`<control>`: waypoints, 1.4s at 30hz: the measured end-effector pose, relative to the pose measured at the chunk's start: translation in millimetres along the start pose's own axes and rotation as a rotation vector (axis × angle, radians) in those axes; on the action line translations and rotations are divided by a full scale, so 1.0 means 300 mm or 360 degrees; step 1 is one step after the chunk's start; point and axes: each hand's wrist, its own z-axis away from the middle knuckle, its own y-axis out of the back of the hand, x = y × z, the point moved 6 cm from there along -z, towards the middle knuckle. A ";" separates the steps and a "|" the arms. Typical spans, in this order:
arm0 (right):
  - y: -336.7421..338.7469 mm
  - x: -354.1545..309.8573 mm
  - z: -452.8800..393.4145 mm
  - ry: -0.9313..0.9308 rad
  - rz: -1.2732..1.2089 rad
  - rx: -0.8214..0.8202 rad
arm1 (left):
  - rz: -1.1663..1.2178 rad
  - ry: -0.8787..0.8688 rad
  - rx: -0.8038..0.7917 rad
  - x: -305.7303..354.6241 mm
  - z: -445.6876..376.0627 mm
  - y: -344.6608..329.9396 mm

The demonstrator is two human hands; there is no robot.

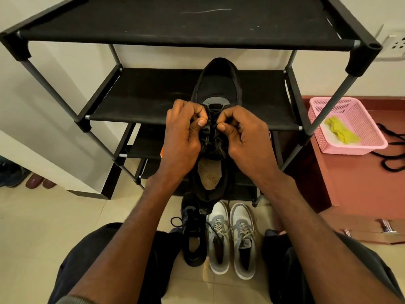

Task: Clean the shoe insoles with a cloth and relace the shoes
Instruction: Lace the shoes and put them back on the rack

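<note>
Black lace [212,122] is pinched in both my left hand [183,137] and right hand [243,137], over the black shoe [215,88] lying on the rack [140,106]. Below the rack stand grey sneakers [232,238] and another black shoe [194,233]. Right of the rack, a pink basket [359,119] holds the yellow cloth [341,130].

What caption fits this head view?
Both hands, left and right, pinch the laces of a black shoe on a rack shelf.
</note>
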 end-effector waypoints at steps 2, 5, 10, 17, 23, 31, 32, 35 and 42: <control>-0.004 0.007 -0.001 -0.0032 -0.0007 0.0042 | 0.0023 0.0007 -0.0012 -0.009 -0.001 0.000; -0.012 0.014 0.006 -0.0076 -0.0041 0.0042 | 0.0033 0.0016 -0.0028 -0.018 0.000 0.002; -0.011 0.016 0.008 -0.0093 -0.0038 0.0029 | 0.0033 0.0055 -0.0026 -0.015 0.004 0.001; -0.002 0.012 -0.001 -0.0142 -0.0032 0.0030 | 0.0258 0.0062 -0.0179 0.003 0.044 0.063; 0.003 0.002 -0.009 -0.0168 -0.0040 0.0033 | 0.0326 0.0169 -0.0341 -0.002 0.101 0.057; 0.000 -0.010 -0.018 -0.0267 -0.0034 0.0082 | 0.0360 0.0398 -0.0476 -0.005 0.109 0.031; 0.001 -0.012 -0.018 -0.0281 -0.0035 0.0081 | 0.0322 0.0385 -0.0505 -0.008 0.109 0.026; 0.017 -0.030 -0.020 -0.0298 -0.0077 0.0072 | 0.0265 0.0301 -0.0468 -0.006 0.100 0.030; 0.077 -0.057 0.002 -0.0227 -0.0081 -0.0092 | 0.0312 0.0325 -0.0433 0.009 0.094 0.038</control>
